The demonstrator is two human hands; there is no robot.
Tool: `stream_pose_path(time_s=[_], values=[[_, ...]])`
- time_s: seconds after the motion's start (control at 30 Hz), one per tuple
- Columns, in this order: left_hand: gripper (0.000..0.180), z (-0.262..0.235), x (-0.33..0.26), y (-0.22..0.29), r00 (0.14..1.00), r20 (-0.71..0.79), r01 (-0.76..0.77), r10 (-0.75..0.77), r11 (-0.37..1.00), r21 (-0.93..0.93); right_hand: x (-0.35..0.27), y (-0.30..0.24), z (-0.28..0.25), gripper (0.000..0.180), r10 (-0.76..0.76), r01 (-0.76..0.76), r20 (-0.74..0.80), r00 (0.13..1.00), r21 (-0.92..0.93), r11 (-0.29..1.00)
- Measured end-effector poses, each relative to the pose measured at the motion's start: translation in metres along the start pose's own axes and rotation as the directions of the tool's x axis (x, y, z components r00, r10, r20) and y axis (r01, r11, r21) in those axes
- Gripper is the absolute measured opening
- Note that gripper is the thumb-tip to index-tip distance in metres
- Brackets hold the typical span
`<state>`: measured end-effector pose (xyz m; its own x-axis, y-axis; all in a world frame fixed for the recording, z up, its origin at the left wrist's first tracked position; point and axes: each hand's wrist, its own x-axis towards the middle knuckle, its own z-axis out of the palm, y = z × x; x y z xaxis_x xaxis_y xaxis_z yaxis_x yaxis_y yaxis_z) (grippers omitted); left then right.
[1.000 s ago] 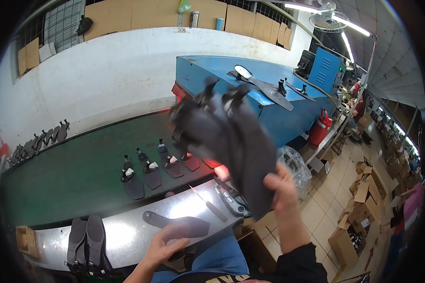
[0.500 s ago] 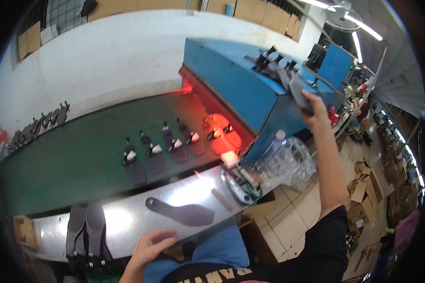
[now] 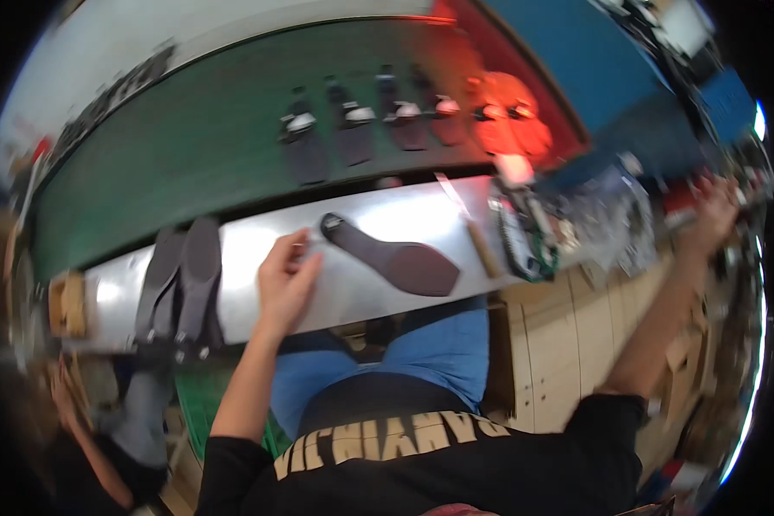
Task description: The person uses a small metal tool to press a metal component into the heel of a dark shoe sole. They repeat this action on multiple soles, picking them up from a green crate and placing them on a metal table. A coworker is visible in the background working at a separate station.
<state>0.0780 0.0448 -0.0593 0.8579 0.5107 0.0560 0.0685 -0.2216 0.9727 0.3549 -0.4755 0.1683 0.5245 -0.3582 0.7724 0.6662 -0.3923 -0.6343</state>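
Observation:
My left hand [image 3: 288,279] hovers at the edge of the steel bench [image 3: 262,288], its fingers loosely bent and apart with nothing between them. Just to its right lies a dark shoe sole [image 3: 396,258], flat on the metal, its narrow end toward the hand. My right hand [image 3: 714,213] is stretched far out to the right, past a clear plastic bag [image 3: 611,211]. Motion smears its fingers, so whether it holds anything does not show. Left of my left hand, several dark soles [image 3: 199,275] lie side by side across the bench.
Behind the bench runs a green conveyor belt [image 3: 206,129] bearing several dark sandals [image 3: 353,133]. Red light falls on a pair [image 3: 512,116] by the blue machine [image 3: 568,52]. A wooden-handled tool [image 3: 483,249] and a wooden box [image 3: 67,305] rest on the bench. Another person's hand [image 3: 64,396] shows lower left.
The view has swung down and rightward. My right hand has dropped from the blue machine's top, and the dark sole it held no longer shows in it. My left hand is now nearer the bench sole.

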Motion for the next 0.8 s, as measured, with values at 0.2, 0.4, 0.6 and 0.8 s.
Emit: stream_pose_path(time_s=[0.2, 0.4, 0.6, 0.8], values=[[0.038, 0.005, 0.058, 0.000, 0.849, 0.315, -0.527, 0.424, 0.732, 0.432, -0.259, -0.002, 0.132, 0.034, -0.034, 0.117, 0.787, 0.617, -0.049, 0.992], [0.022, -0.011, 0.047, 0.017, 0.941, 0.261, -0.268, 0.216, 0.946, 0.181, -0.323, -0.029, 0.158, 0.041, 0.250, 0.160, 0.765, 0.594, -0.416, 0.895], [0.025, -0.049, -0.006, 0.004, 0.887, 0.248, 0.453, -0.388, 0.835, -0.313, -0.347, -0.018, 0.152, 0.017, 0.122, 0.231, 0.705, 0.699, -0.384, 0.894], [0.047, -0.042, -0.055, -0.003, 0.771, 0.575, 0.637, -0.274, 0.324, -0.699, -0.349, -0.014, 0.161, 0.024, 0.094, -0.050, 0.640, 0.762, -0.086, 0.995]])
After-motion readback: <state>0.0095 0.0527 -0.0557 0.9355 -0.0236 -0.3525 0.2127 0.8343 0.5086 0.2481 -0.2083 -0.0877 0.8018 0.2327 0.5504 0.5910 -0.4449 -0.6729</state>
